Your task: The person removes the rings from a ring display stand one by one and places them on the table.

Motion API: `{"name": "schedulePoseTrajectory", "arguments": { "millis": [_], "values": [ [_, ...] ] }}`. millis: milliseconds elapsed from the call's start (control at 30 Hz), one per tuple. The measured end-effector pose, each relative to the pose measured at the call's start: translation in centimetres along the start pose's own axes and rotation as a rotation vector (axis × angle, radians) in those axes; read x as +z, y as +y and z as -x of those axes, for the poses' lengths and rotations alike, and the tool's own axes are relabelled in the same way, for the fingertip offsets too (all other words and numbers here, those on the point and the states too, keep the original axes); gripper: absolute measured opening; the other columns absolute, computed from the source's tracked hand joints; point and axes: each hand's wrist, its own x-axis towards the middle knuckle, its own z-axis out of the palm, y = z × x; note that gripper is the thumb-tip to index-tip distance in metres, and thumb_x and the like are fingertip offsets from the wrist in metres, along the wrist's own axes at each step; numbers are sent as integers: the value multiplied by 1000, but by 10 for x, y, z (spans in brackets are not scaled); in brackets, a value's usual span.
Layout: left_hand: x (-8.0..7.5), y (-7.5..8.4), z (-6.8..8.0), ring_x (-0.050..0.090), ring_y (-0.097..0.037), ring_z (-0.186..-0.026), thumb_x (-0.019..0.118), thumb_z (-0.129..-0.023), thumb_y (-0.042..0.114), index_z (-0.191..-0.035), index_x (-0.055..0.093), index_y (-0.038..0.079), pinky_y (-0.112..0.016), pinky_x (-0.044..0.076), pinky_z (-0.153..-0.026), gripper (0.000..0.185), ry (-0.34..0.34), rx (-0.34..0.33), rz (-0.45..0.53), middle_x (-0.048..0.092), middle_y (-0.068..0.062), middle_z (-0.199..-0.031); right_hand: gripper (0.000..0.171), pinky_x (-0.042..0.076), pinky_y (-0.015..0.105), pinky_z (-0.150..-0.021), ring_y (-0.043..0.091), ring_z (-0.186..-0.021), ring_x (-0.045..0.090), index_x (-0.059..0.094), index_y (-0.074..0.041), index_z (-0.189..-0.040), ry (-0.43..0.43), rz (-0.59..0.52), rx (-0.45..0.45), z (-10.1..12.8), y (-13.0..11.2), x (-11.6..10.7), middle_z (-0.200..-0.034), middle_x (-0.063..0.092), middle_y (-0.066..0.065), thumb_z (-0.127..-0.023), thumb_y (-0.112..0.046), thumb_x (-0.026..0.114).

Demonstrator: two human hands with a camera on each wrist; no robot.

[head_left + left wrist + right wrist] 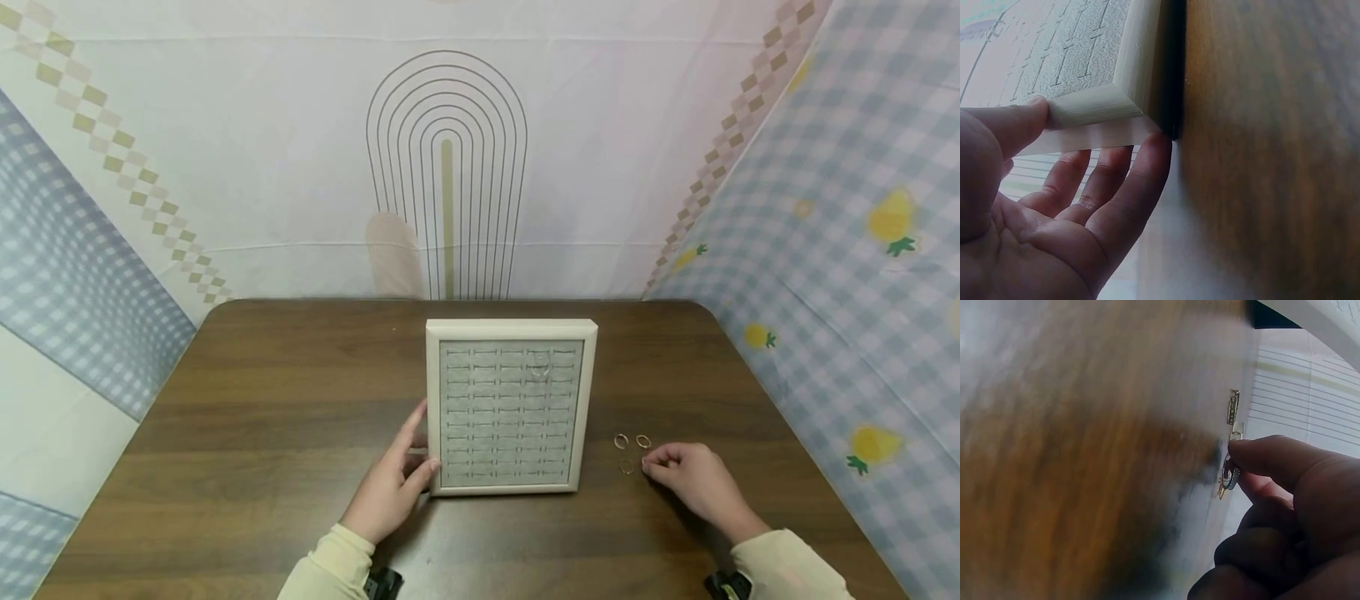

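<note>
A cream-framed ring display board [510, 491] with a grey slotted insert [510, 417] stands propped up on the table. My left hand [386, 492] holds its lower left side, thumb on the front of the frame and fingers behind the edge, as the left wrist view [1085, 212] also shows. To the right of the board, my right hand [697, 482] pinches a silver ring set with small stones [1232, 478] between thumb and finger, low over the table. Beside those fingertips lie a ring [621, 442], a gold ring [643, 442] and a thin ring [627, 467].
One clear or silvery ring [539, 365] shows near the upper right of the insert. The brown wooden table [285, 400] spreads around the board. A white patterned cloth [300, 167] hangs behind it, and a blue checked cloth [840, 275] hangs along the right side.
</note>
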Motion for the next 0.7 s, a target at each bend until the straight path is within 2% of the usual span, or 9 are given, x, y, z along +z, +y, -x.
{"name": "schedulePoseTrajectory", "arguments": {
  "millis": [233, 467, 700],
  "values": [
    [-1, 1, 0, 69, -28, -104, 66, -95, 2, -162, 21, 31, -28, 59, -79, 85, -1, -1, 2, 65, -12, -119, 8, 46, 33, -66, 12, -74, 58, 77, -17, -85, -24, 23, 24, 1, -2, -2, -89, 75, -2, -90, -23, 75],
    [-1, 0, 1, 69, -27, -104, 66, -96, 3, -160, 19, 39, -27, 59, -78, 87, -7, -6, 8, 65, -11, -119, 7, 49, 35, -69, 12, -78, 61, 77, -18, -85, -29, 37, 26, 1, -2, -2, -89, 75, -2, -89, -23, 75],
    [-1, 1, 1, 69, -27, -104, 65, -96, 2, -161, 20, 33, -25, 58, -78, 85, -7, -4, 19, 65, -11, -119, 6, 48, 35, -67, 12, -76, 60, 78, -18, -86, -21, 42, 28, 1, -3, -2, -90, 75, -1, -89, -23, 76]
  ]
}}
